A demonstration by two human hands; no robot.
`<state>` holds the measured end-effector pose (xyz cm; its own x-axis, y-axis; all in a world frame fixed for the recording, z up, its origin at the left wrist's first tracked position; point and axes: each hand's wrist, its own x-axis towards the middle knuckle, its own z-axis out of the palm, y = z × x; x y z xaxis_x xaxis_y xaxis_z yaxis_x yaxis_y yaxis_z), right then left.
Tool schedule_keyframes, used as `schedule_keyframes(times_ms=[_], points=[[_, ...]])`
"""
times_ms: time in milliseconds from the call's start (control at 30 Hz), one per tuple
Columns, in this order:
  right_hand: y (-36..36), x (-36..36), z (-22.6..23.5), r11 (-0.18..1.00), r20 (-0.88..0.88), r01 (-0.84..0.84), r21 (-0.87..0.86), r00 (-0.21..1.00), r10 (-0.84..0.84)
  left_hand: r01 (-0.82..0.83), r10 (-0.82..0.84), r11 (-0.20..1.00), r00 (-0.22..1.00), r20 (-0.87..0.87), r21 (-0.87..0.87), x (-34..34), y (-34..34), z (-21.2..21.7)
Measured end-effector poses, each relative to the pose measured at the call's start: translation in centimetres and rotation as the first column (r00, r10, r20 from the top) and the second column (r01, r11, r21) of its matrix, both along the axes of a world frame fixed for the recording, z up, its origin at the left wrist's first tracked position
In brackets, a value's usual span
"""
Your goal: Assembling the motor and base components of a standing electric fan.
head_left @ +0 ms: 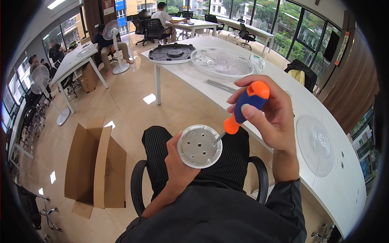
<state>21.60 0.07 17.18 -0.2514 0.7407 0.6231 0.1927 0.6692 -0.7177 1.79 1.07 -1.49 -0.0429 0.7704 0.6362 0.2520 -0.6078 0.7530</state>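
Over my lap, my left hand (pixel 180 164) grips a round white fan part (pixel 194 153) by its side, its flat face with several holes turned up toward me. My right hand (pixel 269 117) is closed around the orange and blue handle of a screwdriver (pixel 248 104). The screwdriver slants down to the left, and its metal tip meets the right side of the part's face, at one of the holes. Whether a screw sits under the tip is too small to tell.
On the white table (pixel 279 125) lie a black round base (pixel 172 52), a white fan grille (pixel 222 62), a grey metal strip (pixel 221 86) and another grille (pixel 315 146). An open cardboard box (pixel 101 166) stands on the floor at left. Chair armrests (pixel 138 188) flank me. People sit farther off.
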Motion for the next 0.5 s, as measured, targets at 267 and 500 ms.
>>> schedule_keyframes(times_ms=[267, 500], points=[[0.1, -0.4, 0.3, 0.999, 0.065, -0.04, 0.034, 0.997, 0.038, 0.0, 0.0, 1.0, 1.0, 0.003, -0.026, -0.1, 0.1, -0.1], [0.2, -0.5, 1.1, 0.972, 0.235, -0.155, 0.178, 0.966, 0.111, 0.018, -0.017, 0.999, 1.0, 0.025, -0.031, 0.0, 0.2, 0.0]])
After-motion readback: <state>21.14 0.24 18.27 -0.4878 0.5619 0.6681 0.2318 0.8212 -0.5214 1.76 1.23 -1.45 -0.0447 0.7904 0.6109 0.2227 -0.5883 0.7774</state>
